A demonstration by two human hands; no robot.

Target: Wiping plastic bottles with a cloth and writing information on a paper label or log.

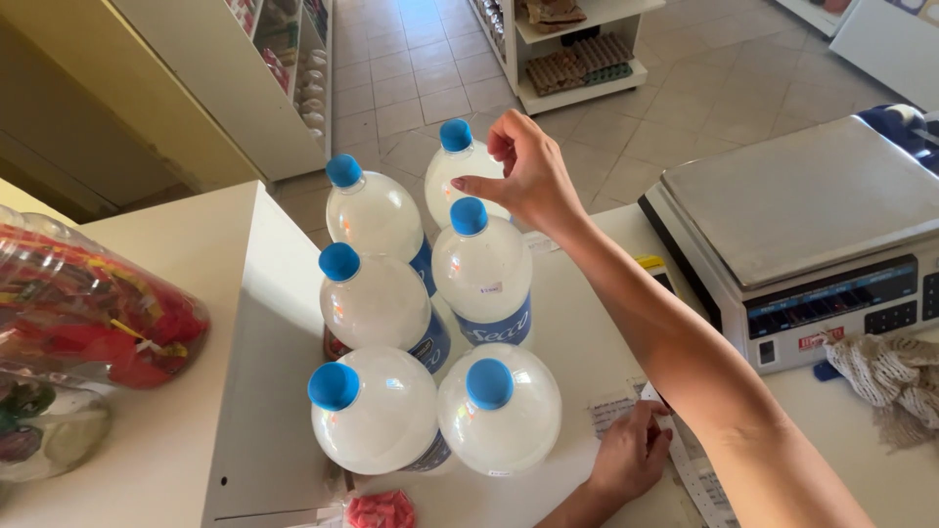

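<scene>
The far bottle, upright, is touched by the right hand, fingers loosely curled; left hand is laid flat on the table.

Small shop, counter scale, stocked shelves, likely egg trays, jar of sweets

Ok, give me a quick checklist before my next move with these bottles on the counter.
1. Right hand on the far bottle: fingers touch its shoulder, not closed around it. Not ok.
2. Blue cap on it: ok.
3. Other five bottles upright, capped: ok.
4. Left hand rests on papers, free: ok.
5. Scale platform bare: ok.
6. Bottle weight, seal tightness: cannot tell.
</scene>
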